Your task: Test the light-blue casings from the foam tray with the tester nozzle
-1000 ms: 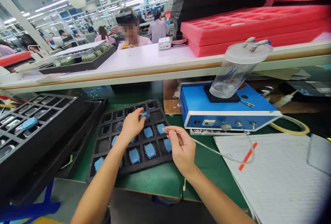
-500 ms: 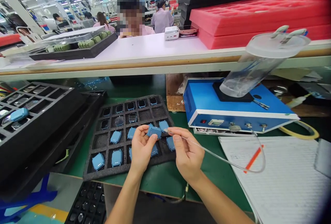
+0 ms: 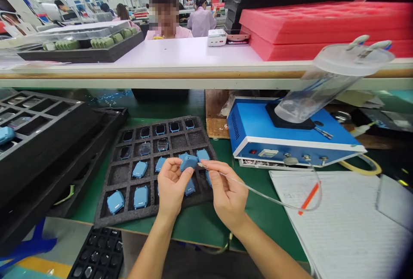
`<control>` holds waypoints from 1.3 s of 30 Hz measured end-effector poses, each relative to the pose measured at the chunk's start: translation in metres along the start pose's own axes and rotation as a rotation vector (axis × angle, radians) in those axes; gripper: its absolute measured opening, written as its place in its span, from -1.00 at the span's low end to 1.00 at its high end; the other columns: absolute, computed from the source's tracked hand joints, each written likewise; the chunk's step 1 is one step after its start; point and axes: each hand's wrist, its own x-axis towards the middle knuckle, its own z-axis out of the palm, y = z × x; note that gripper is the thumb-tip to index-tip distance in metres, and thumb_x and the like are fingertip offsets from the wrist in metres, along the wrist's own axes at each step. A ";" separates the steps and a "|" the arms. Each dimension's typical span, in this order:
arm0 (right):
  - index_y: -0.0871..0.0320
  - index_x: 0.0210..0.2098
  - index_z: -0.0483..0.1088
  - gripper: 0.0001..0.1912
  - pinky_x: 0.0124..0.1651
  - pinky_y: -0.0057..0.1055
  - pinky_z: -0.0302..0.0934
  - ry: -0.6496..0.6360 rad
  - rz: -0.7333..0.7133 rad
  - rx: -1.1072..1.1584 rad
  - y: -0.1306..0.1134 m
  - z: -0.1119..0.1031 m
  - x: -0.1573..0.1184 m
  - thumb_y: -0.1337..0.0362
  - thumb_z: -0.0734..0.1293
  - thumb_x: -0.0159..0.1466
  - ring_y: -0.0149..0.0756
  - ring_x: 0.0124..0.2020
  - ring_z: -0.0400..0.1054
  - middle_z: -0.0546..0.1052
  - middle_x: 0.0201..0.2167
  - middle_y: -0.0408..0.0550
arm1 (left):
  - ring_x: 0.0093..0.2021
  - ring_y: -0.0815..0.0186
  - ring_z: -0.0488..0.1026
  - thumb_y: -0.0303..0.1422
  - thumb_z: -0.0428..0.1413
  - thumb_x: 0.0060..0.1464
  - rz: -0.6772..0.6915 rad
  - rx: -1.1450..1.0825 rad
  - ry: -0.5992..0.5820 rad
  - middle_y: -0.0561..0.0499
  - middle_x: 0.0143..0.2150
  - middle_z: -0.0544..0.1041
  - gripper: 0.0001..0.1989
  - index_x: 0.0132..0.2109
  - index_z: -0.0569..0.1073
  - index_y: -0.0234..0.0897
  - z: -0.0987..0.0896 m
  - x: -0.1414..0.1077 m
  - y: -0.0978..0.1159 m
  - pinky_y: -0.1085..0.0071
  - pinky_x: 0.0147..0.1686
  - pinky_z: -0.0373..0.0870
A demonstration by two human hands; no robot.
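Between the thumb and fingers of my left hand (image 3: 172, 188) is a blue watch case (image 3: 188, 162), held above the foam tray. My right hand (image 3: 229, 195) pinches the end of a thin clear tube (image 3: 267, 193), whose tip is at the right edge of the watch case; whether it touches cannot be made out. The tube curves back to the front of a blue machine (image 3: 297, 143). Under my hands lies a dark foam tray (image 3: 119, 175) with blue watch cases in its front rows and dark-faced ones in its back rows.
Stacked black foam trays (image 3: 48, 150) stand at the left. A clear cylinder (image 3: 303, 94) sits on the machine. Lined paper (image 3: 348, 210) lies at the right. Above runs a white shelf (image 3: 180, 55) bearing red foam blocks (image 3: 322, 29); a person (image 3: 167, 16) sits beyond it.
The camera view has shifted slightly. Both hands keep their grips, and the tube tip now appears closer against the right edge of the watch case.
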 end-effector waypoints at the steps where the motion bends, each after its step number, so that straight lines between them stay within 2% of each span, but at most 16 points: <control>1: 0.03 -0.06 0.55 -0.78 0.07 -0.15 0.48 -0.001 -0.002 0.003 0.000 0.000 0.000 0.34 0.27 0.43 -0.15 0.00 0.56 0.65 -0.08 0.00 | -0.28 0.33 0.56 -0.31 0.41 -0.09 0.002 0.020 -0.007 0.02 -0.31 0.58 -0.67 -0.25 0.44 -0.26 0.000 0.000 0.001 0.43 -0.19 0.50; 4: 0.03 -0.08 0.56 -0.79 0.06 -0.16 0.50 0.007 0.004 0.002 -0.001 0.000 0.002 0.34 0.28 0.43 -0.16 -0.01 0.57 0.66 -0.09 0.00 | -0.29 0.32 0.58 -0.35 0.40 -0.09 0.031 0.125 -0.009 0.00 -0.31 0.61 -0.71 -0.22 0.50 -0.27 0.001 -0.002 0.001 0.46 -0.24 0.50; 9: 0.04 -0.10 0.57 -0.80 -0.02 -0.24 0.54 0.041 0.031 0.033 -0.002 0.001 0.005 0.34 0.29 0.43 -0.20 -0.07 0.59 0.67 -0.13 -0.01 | -0.15 0.19 0.64 -0.37 0.36 -0.05 0.085 0.280 -0.011 -0.12 -0.13 0.69 -0.68 -0.08 0.64 -0.29 0.001 -0.005 -0.003 0.35 -0.07 0.54; 15: 0.05 -0.11 0.57 -0.80 0.00 -0.21 0.54 0.018 0.038 0.020 -0.002 0.001 0.005 0.34 0.29 0.42 -0.17 -0.05 0.59 0.67 -0.13 0.01 | -0.18 0.19 0.66 -0.38 0.36 -0.03 0.091 0.273 0.000 -0.10 -0.14 0.71 -0.69 -0.08 0.65 -0.29 0.000 -0.006 -0.003 0.37 -0.11 0.57; 29: 0.04 -0.08 0.58 -0.77 0.03 -0.30 0.52 0.008 0.035 0.043 -0.001 0.000 0.003 0.39 0.29 0.43 -0.25 -0.04 0.58 0.66 -0.11 -0.03 | -0.18 0.21 0.66 -0.39 0.34 -0.01 0.100 0.312 -0.002 -0.10 -0.15 0.71 -0.69 -0.07 0.65 -0.32 0.001 -0.006 -0.002 0.42 -0.13 0.58; 39: 0.05 -0.09 0.58 -0.78 0.00 -0.29 0.54 0.017 0.037 0.036 -0.002 0.001 0.004 0.37 0.29 0.43 -0.24 -0.08 0.59 0.66 -0.13 -0.02 | -0.22 0.22 0.67 -0.39 0.33 -0.02 0.096 0.312 -0.011 -0.10 -0.18 0.71 -0.70 -0.09 0.65 -0.33 0.001 -0.006 -0.001 0.42 -0.15 0.59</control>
